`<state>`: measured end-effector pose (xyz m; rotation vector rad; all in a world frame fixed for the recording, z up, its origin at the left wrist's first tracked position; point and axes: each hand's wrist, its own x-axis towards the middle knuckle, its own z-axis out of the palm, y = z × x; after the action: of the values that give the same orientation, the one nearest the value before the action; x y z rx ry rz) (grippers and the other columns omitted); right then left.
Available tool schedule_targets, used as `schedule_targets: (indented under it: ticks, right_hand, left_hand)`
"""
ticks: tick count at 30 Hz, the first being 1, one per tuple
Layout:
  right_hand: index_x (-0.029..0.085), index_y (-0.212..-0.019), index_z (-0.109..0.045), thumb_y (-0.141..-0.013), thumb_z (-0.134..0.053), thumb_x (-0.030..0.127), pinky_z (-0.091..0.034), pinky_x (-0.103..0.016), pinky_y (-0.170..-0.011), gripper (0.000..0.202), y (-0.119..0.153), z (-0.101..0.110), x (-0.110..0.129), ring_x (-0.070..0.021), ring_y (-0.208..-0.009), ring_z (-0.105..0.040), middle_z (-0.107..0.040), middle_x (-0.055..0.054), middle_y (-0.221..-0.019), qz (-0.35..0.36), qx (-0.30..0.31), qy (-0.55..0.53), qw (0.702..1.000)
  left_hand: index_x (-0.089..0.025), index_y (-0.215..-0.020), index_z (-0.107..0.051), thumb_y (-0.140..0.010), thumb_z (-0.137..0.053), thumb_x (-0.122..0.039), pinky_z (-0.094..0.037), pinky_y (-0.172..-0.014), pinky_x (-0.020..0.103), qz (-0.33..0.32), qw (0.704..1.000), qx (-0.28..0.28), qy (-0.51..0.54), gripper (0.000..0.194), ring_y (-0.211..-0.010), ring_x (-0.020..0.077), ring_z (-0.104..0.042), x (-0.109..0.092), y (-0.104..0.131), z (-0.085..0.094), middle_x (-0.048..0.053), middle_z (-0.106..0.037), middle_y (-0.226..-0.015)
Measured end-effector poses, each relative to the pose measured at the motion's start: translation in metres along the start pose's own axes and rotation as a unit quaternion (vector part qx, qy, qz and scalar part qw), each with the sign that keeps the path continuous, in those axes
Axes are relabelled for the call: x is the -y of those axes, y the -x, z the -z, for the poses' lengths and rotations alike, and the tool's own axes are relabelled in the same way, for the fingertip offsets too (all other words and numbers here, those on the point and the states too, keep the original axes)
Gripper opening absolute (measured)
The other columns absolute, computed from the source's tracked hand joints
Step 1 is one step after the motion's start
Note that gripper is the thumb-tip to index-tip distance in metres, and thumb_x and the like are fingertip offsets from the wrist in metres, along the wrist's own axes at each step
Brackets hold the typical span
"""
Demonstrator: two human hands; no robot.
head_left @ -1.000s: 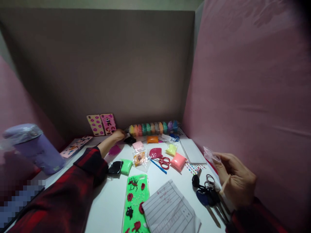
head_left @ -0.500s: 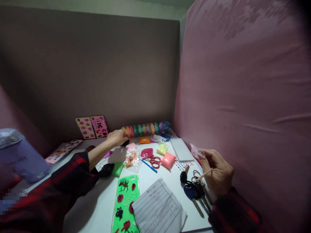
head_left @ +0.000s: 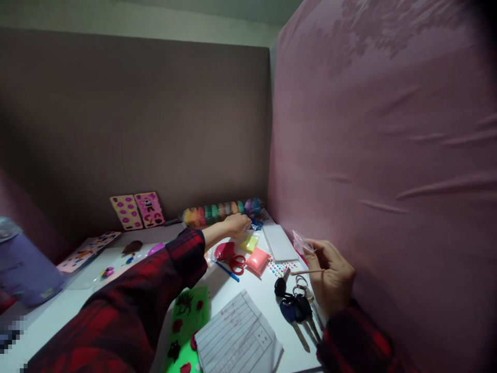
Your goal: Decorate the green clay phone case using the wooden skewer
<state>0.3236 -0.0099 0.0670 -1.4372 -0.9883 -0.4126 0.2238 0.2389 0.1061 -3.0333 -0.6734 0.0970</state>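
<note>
My right hand (head_left: 333, 274) pinches a small clear plastic bag (head_left: 302, 242) at its fingertips. A thin wooden stick (head_left: 306, 272) also sticks out of that hand, pointing left above a bunch of keys (head_left: 297, 305). At the back of the white table, my left hand (head_left: 236, 226) reaches down with curled fingers beside a blue packet (head_left: 257, 224). Its fingertips are partly hidden, and whatever they hold cannot be made out. Just in front of it lies a yellow clay packet (head_left: 249, 243), with a coral clay packet (head_left: 258, 261) nearer me.
Red scissors (head_left: 237, 264), a blue tool (head_left: 227, 271) and a red packet (head_left: 224, 251) lie mid-table. A lined paper (head_left: 238, 336) overlaps a green decorated phone case (head_left: 182, 331). Behind stand a row of colored clay tubs (head_left: 217, 212) and a white box (head_left: 280, 242).
My left hand has moved right, from the left end of the tub row to the blue packet. My right hand still holds the bag and stick; the view has shifted slightly.
</note>
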Motion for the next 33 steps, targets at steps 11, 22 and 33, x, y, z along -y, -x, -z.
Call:
schedule_targets:
  ticks: [11,22,33]
  right_hand:
    - [0.019,-0.086,-0.065,-0.084,-0.058,0.022,-0.043,-0.026,-0.057,0.009,-0.002,0.002,0.005,-0.0132,-0.063,-0.055,-0.061,-0.001,-0.077,0.010,-0.006,-0.009,1.000]
    - [0.018,-0.087,-0.066,-0.084,-0.057,0.024,-0.043,-0.026,-0.059,0.012,-0.003,0.002,0.006,-0.0138,-0.064,-0.055,-0.062,-0.002,-0.078,0.003,-0.006,-0.010,1.000]
    - [0.018,-0.087,-0.066,-0.084,-0.057,0.024,-0.042,-0.026,-0.057,0.011,-0.003,0.003,0.007,-0.0133,-0.062,-0.054,-0.061,-0.001,-0.077,0.005,-0.006,-0.005,1.000]
  left_hand:
    - [-0.014,-0.097,-0.061,-0.088,-0.054,-0.029,-0.047,-0.084,0.040,0.025,0.998,-0.030,-0.040,0.019,-0.098,0.0198,-0.057,0.004,-0.007,-0.013,0.007,-0.061,-0.104]
    - [-0.012,-0.094,-0.061,-0.088,-0.053,-0.032,-0.048,-0.073,0.033,0.044,0.999,-0.011,0.022,0.022,-0.084,0.0172,-0.060,0.009,0.006,0.025,0.004,-0.063,-0.092]
    - [-0.012,-0.087,-0.061,-0.088,-0.052,-0.034,-0.048,-0.071,0.032,0.057,0.998,-0.014,0.028,0.024,-0.076,0.0146,-0.058,0.016,0.020,0.025,0.003,-0.061,-0.084]
